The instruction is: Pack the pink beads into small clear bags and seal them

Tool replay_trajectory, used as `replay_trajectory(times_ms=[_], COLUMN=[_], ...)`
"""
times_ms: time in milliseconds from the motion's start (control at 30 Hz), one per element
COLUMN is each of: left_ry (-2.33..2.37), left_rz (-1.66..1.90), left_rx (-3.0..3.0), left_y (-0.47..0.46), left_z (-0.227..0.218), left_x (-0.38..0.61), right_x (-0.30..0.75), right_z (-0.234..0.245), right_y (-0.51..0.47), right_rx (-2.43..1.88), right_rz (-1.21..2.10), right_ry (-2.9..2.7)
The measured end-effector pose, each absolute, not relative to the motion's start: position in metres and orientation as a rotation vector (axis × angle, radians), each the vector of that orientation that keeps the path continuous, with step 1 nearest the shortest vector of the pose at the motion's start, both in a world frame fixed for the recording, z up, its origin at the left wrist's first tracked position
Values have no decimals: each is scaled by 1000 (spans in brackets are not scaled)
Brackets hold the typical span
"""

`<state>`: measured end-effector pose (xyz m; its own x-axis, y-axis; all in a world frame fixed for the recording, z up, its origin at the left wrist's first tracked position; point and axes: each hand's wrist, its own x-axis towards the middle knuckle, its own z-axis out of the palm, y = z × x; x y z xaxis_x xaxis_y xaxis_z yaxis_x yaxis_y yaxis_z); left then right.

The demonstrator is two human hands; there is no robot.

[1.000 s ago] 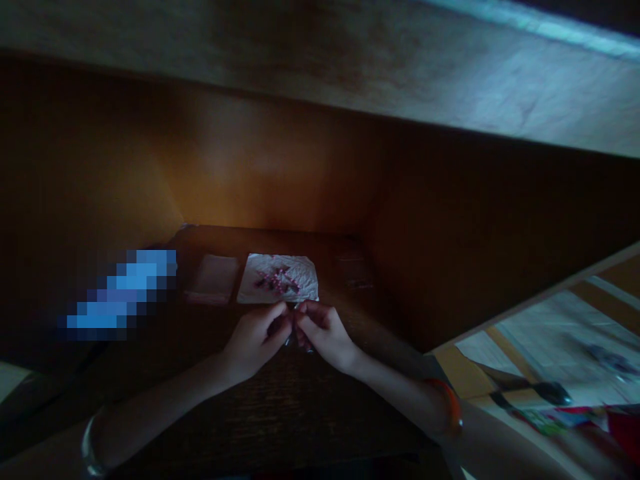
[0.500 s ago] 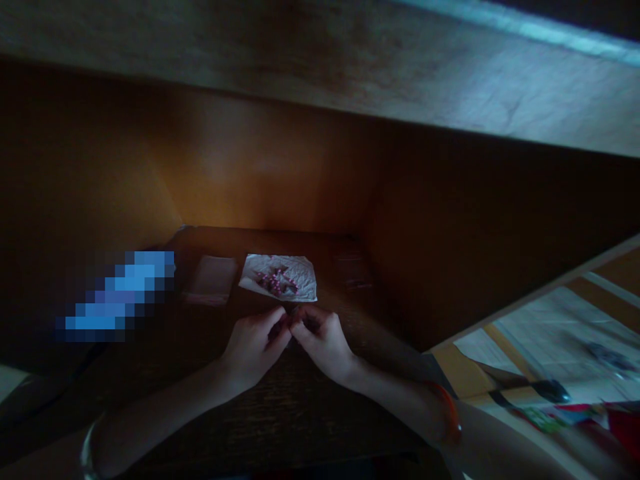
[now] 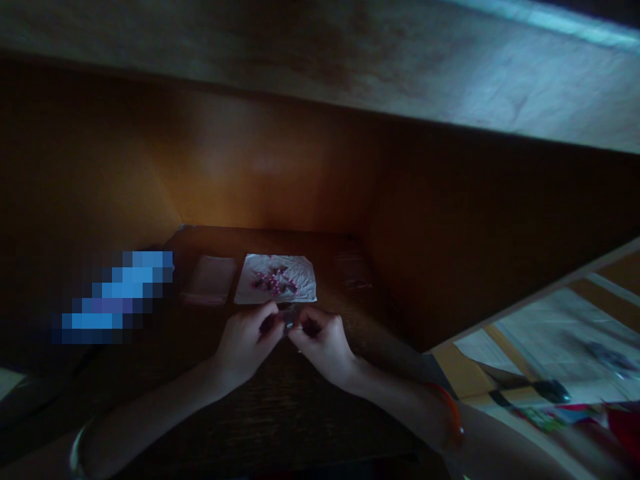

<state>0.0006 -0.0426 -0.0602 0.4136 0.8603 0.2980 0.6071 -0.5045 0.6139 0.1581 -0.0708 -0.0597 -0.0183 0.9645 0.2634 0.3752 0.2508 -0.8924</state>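
My left hand point(image 3: 249, 339) and my right hand point(image 3: 325, 340) meet low over the dark wooden surface, both with fingers pinched. Stretched between their fingertips is a small clear plastic bag point(image 3: 289, 319), mostly covered by the fingers; a bright glint shows on it. Just beyond the hands lies a crumpled white sheet point(image 3: 303, 272), which bears a cluster of small pink-tipped pieces point(image 3: 275, 281), too small to name. Left of the sheet rests a stack of flat clear plastic bags point(image 3: 210, 280).
Thin see-through packets point(image 3: 353, 269) lie at the right. A pixelated bright blue object point(image 3: 123, 290) stands at the left. Wooden side walls point(image 3: 475, 233) and a back panel point(image 3: 265, 167) enclose the surface, under a pale overhead ledge point(image 3: 350, 60).
My hands have drawn slightly apart, the left one moving left, so more of the clear bag shows between them. The white sheet's near left corner is now less covered.
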Motion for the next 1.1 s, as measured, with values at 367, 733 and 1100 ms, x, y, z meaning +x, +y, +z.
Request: replay_trajectory(times_ms=[367, 733, 1100], left_ry=[818, 927, 927], left_rz=[1264, 1397, 1477], left_rx=[2414, 2508, 2234], left_y=[-43, -40, -37], left_z=[-62, -67, -59], left_x=[3, 1, 1], right_x=[161, 163, 152], right_z=[-59, -54, -61], right_y=[-73, -77, -65], right_rx=[-1147, -1071, -879], right_rz=[761, 523, 1581], right_ry=[-1584, -1760, -1252])
